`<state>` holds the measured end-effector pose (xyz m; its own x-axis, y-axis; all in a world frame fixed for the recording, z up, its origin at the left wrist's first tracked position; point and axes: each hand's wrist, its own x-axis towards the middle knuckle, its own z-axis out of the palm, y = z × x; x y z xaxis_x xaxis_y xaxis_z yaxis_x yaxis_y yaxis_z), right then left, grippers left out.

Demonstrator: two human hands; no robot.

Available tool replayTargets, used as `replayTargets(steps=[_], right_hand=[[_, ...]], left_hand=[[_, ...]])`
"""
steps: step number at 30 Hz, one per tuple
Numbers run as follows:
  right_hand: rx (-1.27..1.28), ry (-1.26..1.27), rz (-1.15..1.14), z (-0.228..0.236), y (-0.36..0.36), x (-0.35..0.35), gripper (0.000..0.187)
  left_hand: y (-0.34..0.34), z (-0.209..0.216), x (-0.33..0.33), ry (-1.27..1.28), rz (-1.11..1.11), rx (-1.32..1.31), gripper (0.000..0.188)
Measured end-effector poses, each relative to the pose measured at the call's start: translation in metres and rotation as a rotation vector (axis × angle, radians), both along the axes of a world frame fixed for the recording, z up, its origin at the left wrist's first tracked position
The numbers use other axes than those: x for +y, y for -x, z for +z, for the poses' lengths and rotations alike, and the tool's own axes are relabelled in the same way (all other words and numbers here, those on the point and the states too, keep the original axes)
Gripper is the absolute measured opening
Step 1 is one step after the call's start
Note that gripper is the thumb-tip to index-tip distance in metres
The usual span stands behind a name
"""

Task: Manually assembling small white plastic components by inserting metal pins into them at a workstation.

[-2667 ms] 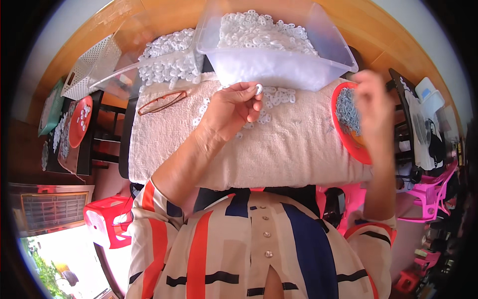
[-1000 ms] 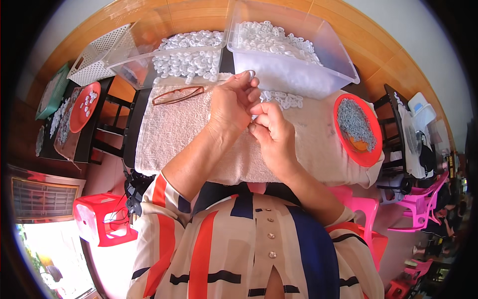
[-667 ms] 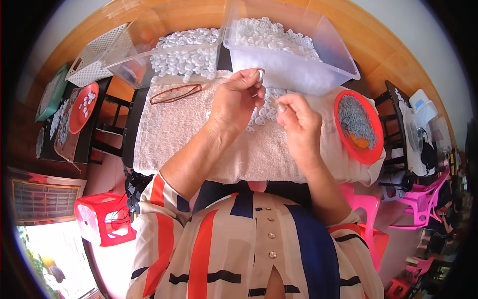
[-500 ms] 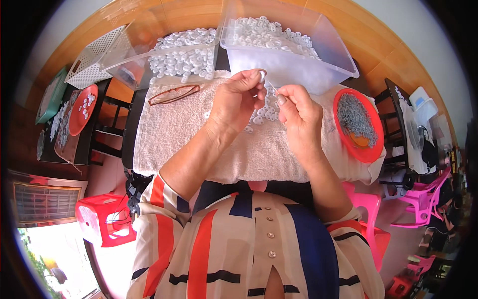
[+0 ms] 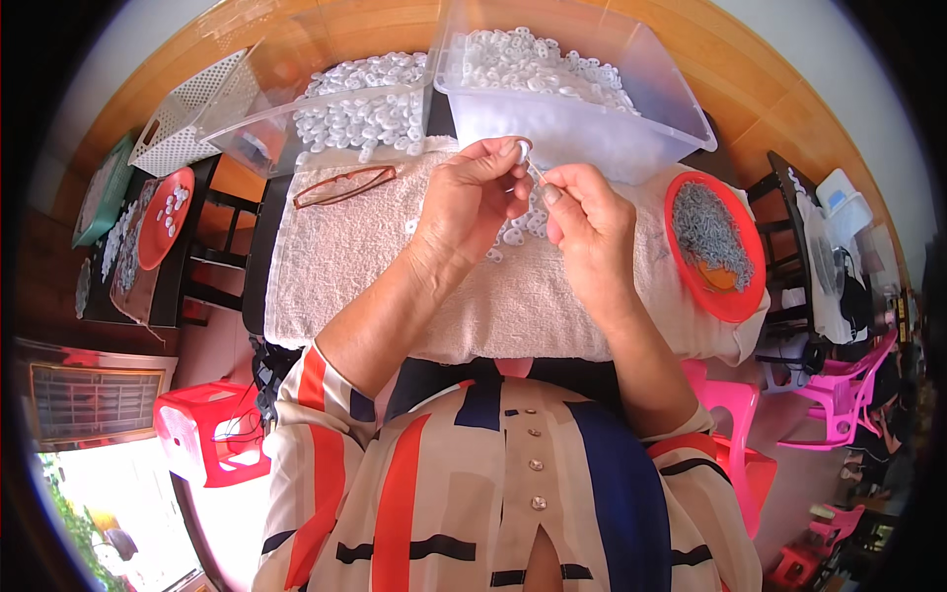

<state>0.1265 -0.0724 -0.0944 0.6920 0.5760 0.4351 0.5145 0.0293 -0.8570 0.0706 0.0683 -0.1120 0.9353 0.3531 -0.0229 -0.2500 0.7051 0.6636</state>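
My left hand (image 5: 480, 187) is raised over the towel, thumb and finger pinching a small round white plastic piece (image 5: 523, 152). My right hand (image 5: 592, 222) is closed on a thin, pale, needle-like rod (image 5: 535, 174). The rod's far end is at the white piece or just beside it; the fingers hide part of the contact. Beneath and between both hands, several loose white plastic pieces (image 5: 513, 237) lie on the beige towel (image 5: 375, 266). To the right of my right hand, a red dish (image 5: 737, 308) holds a heap of small grey parts (image 5: 708, 232).
Two clear plastic bins (image 5: 582, 133) with many white pieces stand along the far side. Brown-framed glasses (image 5: 345, 187) lie at the towel's left. A red plate (image 5: 156, 232) rests on the left side table. Stools (image 5: 212, 434) and a pink chair (image 5: 838, 400) stand around.
My right hand has shifted slightly left, bringing the rod closer to the white piece. My left hand keeps its pinch in nearly the same place.
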Motion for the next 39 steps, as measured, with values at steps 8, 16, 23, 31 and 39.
replayTargets(steps=[8,16,23,31,39], right_hand=[[0.24,-0.021,0.061,0.003,0.002,0.003,0.009],[0.572,-0.091,0.13,0.001,-0.005,-0.004,0.013],[0.775,-0.212,0.199,-0.012,-0.004,-0.007,0.015],[0.655,-0.195,0.119,-0.006,-0.007,-0.02,0.014],[-0.132,-0.019,-0.108,-0.004,-0.021,-0.027,0.01]], left_hand=[[0.002,0.005,-0.007,-0.073,0.055,0.033,0.017],[0.003,0.009,-0.015,-0.19,0.1,0.096,0.015],[0.001,0.005,-0.014,-0.206,0.091,0.104,0.015],[-0.001,0.004,-0.011,-0.158,0.04,0.082,0.017],[-0.002,0.004,-0.012,-0.134,-0.025,0.077,0.015]])
